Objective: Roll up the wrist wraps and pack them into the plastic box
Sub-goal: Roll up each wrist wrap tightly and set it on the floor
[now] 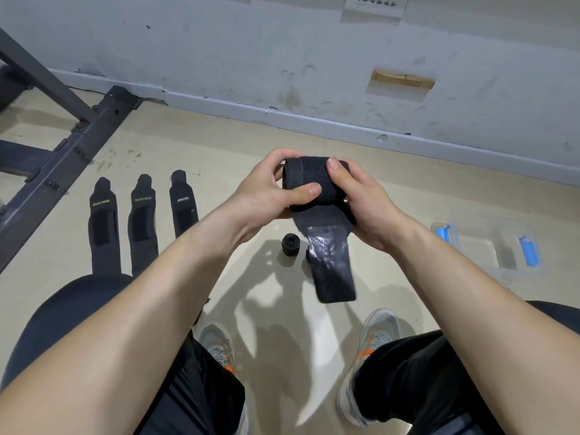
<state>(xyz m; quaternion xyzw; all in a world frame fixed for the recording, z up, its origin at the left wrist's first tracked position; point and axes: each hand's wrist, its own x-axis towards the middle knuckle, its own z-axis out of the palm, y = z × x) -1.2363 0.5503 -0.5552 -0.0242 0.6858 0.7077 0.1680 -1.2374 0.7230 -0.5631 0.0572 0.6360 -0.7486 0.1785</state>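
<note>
Black wrist wrap (317, 189) sat pinched between left hand (266, 193) and right hand (361, 208), half rolled, tail dangling. Three flat wraps (141, 221) waited at nine o'clock; plastic box (483, 246) at three o'clock looked unfilled.

Single view, head-worn wide-angle camera; it is looking forward and steeply down from above a seated person's lap; the forearms are entering from the bottom corners and converging at frame centre, where the left hand (266, 189) and right hand (361, 208) are sitting nearest the lens along with the wrist wrap (317, 189) between them; the knees and grey shoes (376, 337) are filling the lower edge, directly beneath the camera; the beige floor (219, 139) is stretching away mid-frame; the grey wall (282, 51) with its skirting is closing off the upper third, facing the camera; straight lines are bowing near the edges; no second view is sharing the scene.
</note>
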